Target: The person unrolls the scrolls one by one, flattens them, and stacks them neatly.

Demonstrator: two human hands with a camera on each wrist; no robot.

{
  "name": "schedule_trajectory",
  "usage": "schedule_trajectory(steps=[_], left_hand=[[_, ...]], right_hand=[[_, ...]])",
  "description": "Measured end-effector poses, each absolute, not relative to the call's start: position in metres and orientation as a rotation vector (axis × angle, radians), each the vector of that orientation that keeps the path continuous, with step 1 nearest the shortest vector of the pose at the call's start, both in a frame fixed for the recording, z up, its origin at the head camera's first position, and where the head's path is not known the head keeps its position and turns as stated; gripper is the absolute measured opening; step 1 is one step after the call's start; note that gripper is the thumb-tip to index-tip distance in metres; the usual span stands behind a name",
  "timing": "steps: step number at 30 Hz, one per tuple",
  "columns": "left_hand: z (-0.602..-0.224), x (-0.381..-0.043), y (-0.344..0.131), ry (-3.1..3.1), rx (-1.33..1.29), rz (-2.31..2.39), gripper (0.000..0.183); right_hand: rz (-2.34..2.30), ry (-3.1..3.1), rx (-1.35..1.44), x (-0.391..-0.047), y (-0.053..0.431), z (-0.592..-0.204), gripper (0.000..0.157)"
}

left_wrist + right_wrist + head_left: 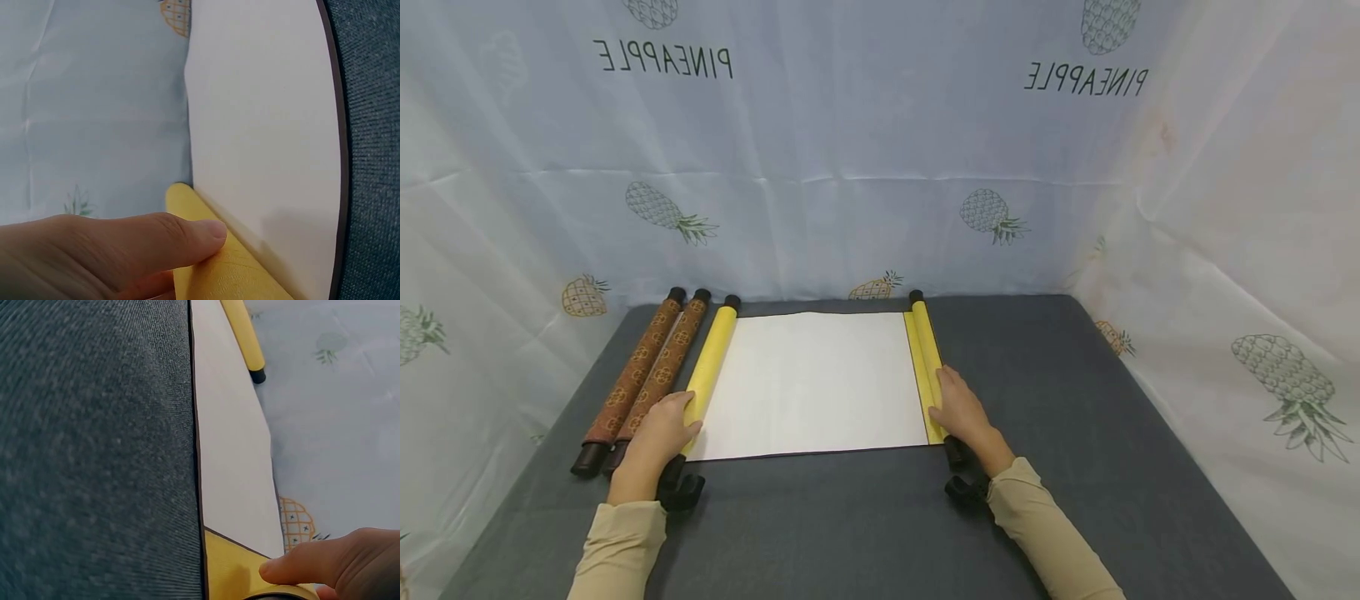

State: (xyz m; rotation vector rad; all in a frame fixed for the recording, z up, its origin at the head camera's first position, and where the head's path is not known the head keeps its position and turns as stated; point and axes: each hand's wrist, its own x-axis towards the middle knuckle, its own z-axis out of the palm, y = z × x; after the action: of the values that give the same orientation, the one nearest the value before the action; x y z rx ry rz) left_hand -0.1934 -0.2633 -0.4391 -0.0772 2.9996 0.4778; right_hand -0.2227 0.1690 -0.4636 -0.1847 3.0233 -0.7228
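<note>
A hanging scroll (816, 383) lies partly unrolled on the dark cloth, its blank white paper between two yellow rolls with black end knobs. My left hand (658, 429) grips the left yellow roll (713, 350) near its closer end. In the left wrist view the thumb (194, 240) lies across the yellow backing, the other fingers mostly hidden behind it. At the opposite side my right hand (961, 408) holds the right yellow roll (927, 333). Its thumb (300, 562) presses on the yellow strip in the right wrist view, with the remaining fingers largely out of sight.
Two brown patterned scrolls (636, 379) with black knobs lie rolled up, side by side, left of the left hand. Dark grey cloth (820, 525) covers the table. A pale curtain (850, 125) printed with pineapples hangs behind and at both sides.
</note>
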Motion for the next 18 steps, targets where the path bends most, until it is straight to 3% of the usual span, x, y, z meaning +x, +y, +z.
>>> schedule_trajectory(steps=[18], left_hand=[[-0.441, -0.193, -0.261, 3.051, -0.051, 0.504, 0.064]], right_hand=[[-0.963, 3.135, -0.073, -0.218, 0.159, -0.477, 0.055]])
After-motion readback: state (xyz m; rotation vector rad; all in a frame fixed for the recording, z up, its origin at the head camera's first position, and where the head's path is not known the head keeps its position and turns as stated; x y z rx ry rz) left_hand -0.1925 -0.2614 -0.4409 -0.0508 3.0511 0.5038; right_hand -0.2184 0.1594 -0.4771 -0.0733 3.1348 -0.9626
